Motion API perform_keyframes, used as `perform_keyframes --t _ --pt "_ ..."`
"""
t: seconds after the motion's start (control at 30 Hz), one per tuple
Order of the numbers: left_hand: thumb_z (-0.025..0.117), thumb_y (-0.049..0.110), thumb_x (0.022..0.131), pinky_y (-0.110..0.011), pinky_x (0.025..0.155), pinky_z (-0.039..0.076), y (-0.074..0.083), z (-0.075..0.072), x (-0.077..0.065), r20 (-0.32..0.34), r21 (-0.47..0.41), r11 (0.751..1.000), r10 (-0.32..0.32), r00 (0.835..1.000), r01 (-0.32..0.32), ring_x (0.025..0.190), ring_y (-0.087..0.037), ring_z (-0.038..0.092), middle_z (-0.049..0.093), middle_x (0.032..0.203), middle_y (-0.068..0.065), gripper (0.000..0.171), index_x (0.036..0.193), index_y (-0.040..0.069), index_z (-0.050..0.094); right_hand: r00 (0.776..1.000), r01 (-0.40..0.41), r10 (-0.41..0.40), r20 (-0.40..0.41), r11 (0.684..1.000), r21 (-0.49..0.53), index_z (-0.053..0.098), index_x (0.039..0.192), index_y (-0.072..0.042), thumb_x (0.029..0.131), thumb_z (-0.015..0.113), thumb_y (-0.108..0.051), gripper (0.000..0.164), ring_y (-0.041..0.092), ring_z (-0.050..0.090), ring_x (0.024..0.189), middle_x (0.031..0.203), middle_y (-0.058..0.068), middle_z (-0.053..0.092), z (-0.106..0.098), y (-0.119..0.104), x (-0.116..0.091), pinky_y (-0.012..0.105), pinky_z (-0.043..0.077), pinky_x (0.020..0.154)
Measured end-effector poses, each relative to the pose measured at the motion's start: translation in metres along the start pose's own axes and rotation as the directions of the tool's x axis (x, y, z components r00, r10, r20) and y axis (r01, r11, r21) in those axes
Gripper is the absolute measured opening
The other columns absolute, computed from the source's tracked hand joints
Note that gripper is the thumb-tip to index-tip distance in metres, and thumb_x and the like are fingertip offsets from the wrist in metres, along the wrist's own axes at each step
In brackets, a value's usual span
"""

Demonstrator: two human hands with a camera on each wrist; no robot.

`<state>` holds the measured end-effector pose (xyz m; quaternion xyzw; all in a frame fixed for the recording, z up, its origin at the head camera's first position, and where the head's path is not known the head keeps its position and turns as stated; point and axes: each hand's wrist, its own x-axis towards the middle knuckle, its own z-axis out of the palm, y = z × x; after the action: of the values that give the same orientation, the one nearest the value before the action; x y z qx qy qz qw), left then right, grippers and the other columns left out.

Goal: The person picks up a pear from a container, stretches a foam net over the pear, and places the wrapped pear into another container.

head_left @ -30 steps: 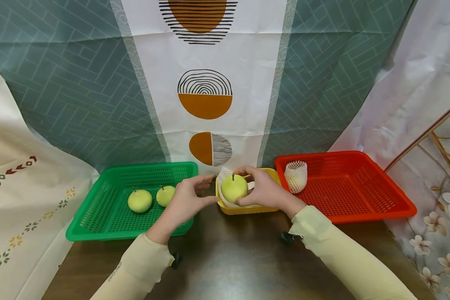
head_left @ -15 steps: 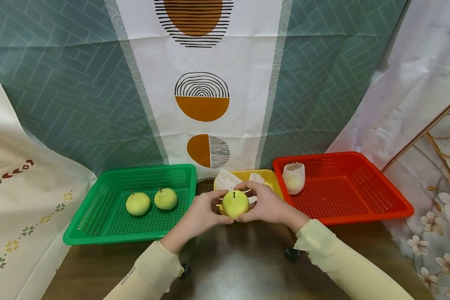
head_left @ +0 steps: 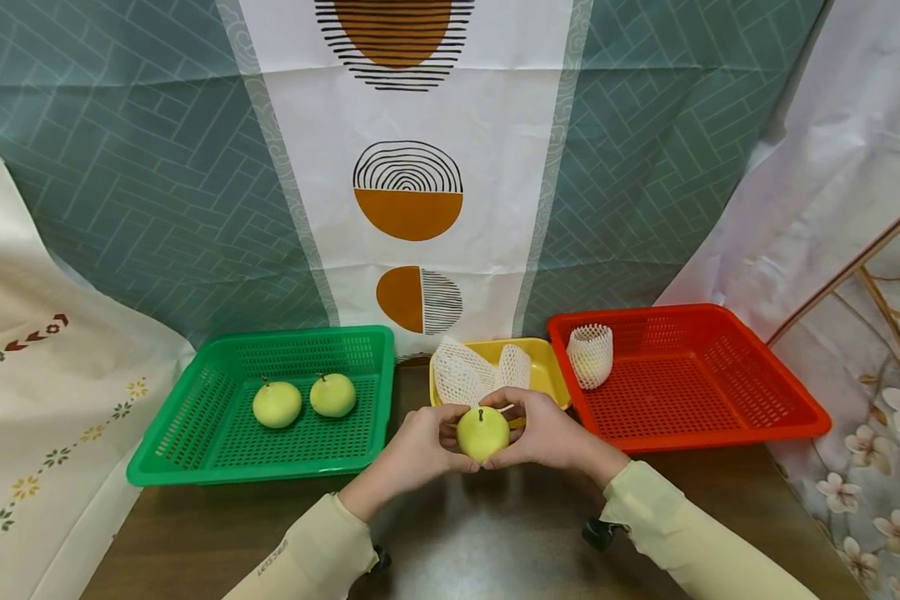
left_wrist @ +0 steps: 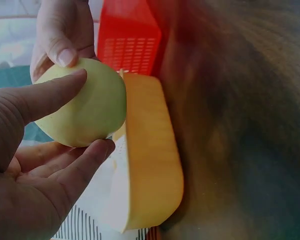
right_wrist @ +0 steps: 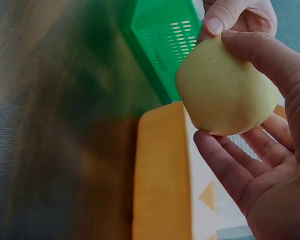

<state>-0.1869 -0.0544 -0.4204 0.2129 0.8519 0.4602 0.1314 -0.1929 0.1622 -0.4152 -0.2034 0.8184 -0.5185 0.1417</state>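
Note:
A round yellow-green pear (head_left: pixel 483 435) with a dark stem is held in front of the yellow basket (head_left: pixel 551 367). My left hand (head_left: pixel 424 446) grips it from the left, and my right hand (head_left: pixel 547 432) grips it from the right. In the left wrist view, the left thumb lies across the pear (left_wrist: pixel 92 110) with fingertips beneath it. The right wrist view shows the right thumb and fingers around the pear (right_wrist: pixel 225 92) likewise. White foam fruit nets (head_left: pixel 461 373) lie in the yellow basket, just beyond my hands.
A green basket (head_left: pixel 217 454) on the left holds two pears (head_left: pixel 277 405). To the right, a red basket (head_left: pixel 701 400) contains a pear in a foam net (head_left: pixel 591 357). All stand on a dark wooden table (head_left: pixel 487 533), with patterned cloth hanging behind.
My right hand has brought the pear from over the yellow basket toward me. My left hand has moved right and taken hold of it too. The foam nets are now uncovered.

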Motion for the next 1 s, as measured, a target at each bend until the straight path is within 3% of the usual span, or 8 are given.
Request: perform_keyframes --t 0.33,0.6,1.0 --pt "0.087 0.023 0.063 -0.027 0.076 0.056 -0.014 0.017 0.002 0.044 0.004 1.000 -0.017 0.999 0.017 0.086 -0.005 0.065 0.066 0.106 0.005 0.065 0.121 0.017 0.060 0.998 -0.008 0.007 0.057 1.000 0.007 0.056 0.116 -0.023 0.056 0.090 -0.030 0.069 0.019 0.061 0.095 0.110 -0.002 0.061 0.006 0.034 -0.002 0.034 0.056 0.078" --pt "0.088 0.020 0.060 -0.022 0.071 0.054 -0.023 0.028 0.005 0.052 0.032 0.998 -0.051 0.997 0.049 0.085 -0.007 0.064 0.066 0.100 0.006 0.060 0.113 0.017 0.061 0.996 -0.028 0.026 0.085 0.999 0.031 0.054 0.119 -0.021 0.059 0.089 -0.026 0.070 0.018 0.059 0.100 0.114 -0.001 0.059 0.009 0.046 -0.005 0.034 0.055 0.081" --pt "0.089 0.017 0.058 -0.022 0.070 0.053 -0.029 0.042 0.015 0.037 0.050 0.998 -0.042 0.998 0.040 0.085 -0.008 0.064 0.067 0.100 0.002 0.059 0.110 0.012 0.063 0.996 -0.057 0.055 0.072 0.998 0.021 0.053 0.120 -0.016 0.059 0.089 -0.021 0.071 0.017 0.059 0.103 0.117 0.002 0.058 0.011 0.065 -0.005 0.031 0.054 0.083"
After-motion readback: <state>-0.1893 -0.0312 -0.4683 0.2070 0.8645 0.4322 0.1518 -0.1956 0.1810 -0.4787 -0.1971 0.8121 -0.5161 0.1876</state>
